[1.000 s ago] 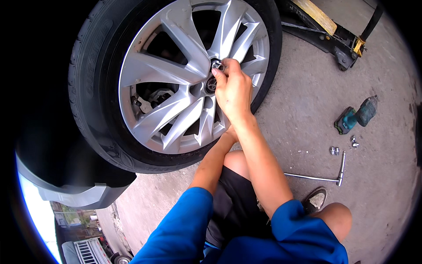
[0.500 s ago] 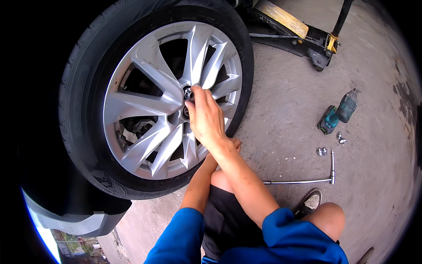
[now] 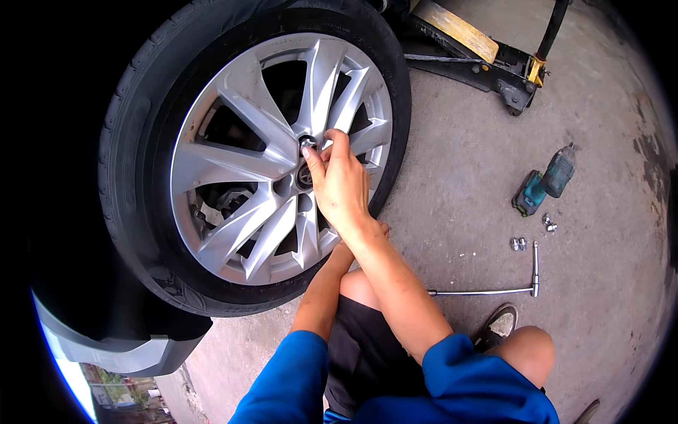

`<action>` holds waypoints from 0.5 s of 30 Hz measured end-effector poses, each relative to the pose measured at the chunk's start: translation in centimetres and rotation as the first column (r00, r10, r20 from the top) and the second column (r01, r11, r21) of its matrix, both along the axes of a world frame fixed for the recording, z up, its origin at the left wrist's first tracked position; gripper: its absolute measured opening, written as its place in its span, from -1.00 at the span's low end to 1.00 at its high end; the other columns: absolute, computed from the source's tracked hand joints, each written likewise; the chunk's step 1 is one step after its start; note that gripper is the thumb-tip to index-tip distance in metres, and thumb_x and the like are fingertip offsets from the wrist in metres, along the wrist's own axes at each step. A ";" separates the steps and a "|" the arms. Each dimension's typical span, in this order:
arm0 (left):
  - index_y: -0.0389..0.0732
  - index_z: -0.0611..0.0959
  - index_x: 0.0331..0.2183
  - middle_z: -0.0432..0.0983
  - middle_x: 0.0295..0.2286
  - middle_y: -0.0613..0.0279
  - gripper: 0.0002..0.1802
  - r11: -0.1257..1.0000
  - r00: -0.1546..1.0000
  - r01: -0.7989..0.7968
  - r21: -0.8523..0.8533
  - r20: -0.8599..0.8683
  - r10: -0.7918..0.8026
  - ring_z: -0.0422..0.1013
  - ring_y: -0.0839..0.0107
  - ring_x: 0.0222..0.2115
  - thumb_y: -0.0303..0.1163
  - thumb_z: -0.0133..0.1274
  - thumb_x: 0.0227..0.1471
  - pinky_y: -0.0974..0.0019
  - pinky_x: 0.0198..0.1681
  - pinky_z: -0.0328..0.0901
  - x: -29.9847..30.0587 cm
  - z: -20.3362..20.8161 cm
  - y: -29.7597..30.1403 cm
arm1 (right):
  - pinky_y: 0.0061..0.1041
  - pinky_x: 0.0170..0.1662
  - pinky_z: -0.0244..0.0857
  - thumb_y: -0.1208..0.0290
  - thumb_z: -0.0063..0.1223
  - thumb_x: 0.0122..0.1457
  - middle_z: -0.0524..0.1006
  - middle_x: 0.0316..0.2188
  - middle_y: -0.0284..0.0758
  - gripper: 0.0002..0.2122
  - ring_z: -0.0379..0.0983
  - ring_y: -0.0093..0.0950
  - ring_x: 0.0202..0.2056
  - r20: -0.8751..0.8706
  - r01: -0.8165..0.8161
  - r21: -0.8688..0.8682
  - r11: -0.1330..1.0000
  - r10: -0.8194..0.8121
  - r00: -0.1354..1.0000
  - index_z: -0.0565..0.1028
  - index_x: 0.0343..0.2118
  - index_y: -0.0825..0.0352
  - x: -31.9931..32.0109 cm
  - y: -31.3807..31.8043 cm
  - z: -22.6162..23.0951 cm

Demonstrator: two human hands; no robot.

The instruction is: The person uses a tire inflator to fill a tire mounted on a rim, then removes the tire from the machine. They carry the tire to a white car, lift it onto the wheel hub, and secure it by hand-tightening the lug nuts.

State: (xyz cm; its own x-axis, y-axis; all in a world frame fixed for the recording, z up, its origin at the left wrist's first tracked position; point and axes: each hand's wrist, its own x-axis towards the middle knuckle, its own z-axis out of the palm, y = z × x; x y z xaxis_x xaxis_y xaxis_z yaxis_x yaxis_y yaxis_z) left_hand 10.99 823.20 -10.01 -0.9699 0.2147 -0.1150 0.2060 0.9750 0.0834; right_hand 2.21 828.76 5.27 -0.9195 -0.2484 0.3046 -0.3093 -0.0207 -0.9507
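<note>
A silver multi-spoke alloy wheel [image 3: 236,166] with a black tyre [image 3: 141,205] fills the left half of the view. In one hole beside the hub's centre cap [image 3: 304,177] sits a shiny lug nut [image 3: 307,142]. My right hand [image 3: 344,182] is at the hub, its thumb tip against this nut. The bent index finger stands off to the right of the nut, so thumb and finger are apart. My left hand [image 3: 383,227] lies behind my right wrist, by the tyre's lower right edge. Only a bit of its fingers shows.
On the concrete at right lie a teal cordless impact wrench [image 3: 544,182], several loose lug nuts [image 3: 519,244] and a long chrome wrench [image 3: 487,292]. A floor jack [image 3: 487,60] stands at the top. My right shoe [image 3: 500,321] is near the wrench.
My right thumb has moved up to the lug nut. The index finger has moved right, away from it, and the hand has shifted slightly right. My left hand stays behind the wrist.
</note>
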 end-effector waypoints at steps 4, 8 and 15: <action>-0.22 0.46 -0.47 0.44 -0.53 0.13 -0.82 0.999 0.997 -0.020 0.030 0.080 0.017 0.43 0.11 -0.48 -0.33 0.07 0.01 0.12 -0.41 0.31 0.3 1.8 0.4 | -0.12 -0.26 0.39 0.40 0.10 0.24 0.57 -0.49 -0.02 -0.74 0.55 0.05 -0.37 0.144 -0.148 0.055 0.987 0.139 0.980 0.41 -0.11 0.45 0.2 -0.4 0.7; -0.22 0.46 -0.46 0.45 -0.51 0.12 -0.81 0.992 0.991 0.114 0.050 -0.079 -0.110 0.46 0.10 -0.45 -0.32 0.09 0.00 0.10 -0.38 0.33 1.5 -1.1 -1.6 | -0.14 -0.28 0.39 0.32 0.07 0.28 0.57 -0.40 0.03 -0.71 0.55 0.03 -0.35 0.173 -0.111 0.032 0.993 0.104 0.979 0.41 -0.11 0.46 2.0 0.1 0.8; -0.23 0.48 -0.43 0.45 -0.49 0.09 -0.81 0.987 0.998 0.042 0.154 -0.046 -0.035 0.45 0.07 -0.43 -0.32 0.08 0.04 0.06 -0.35 0.34 1.1 0.2 -0.7 | -0.08 -0.25 0.37 0.31 0.00 0.30 0.56 -0.49 0.09 -0.75 0.53 0.11 -0.36 0.161 -0.088 0.001 0.996 0.087 0.983 0.46 -0.26 0.46 0.6 -0.6 1.5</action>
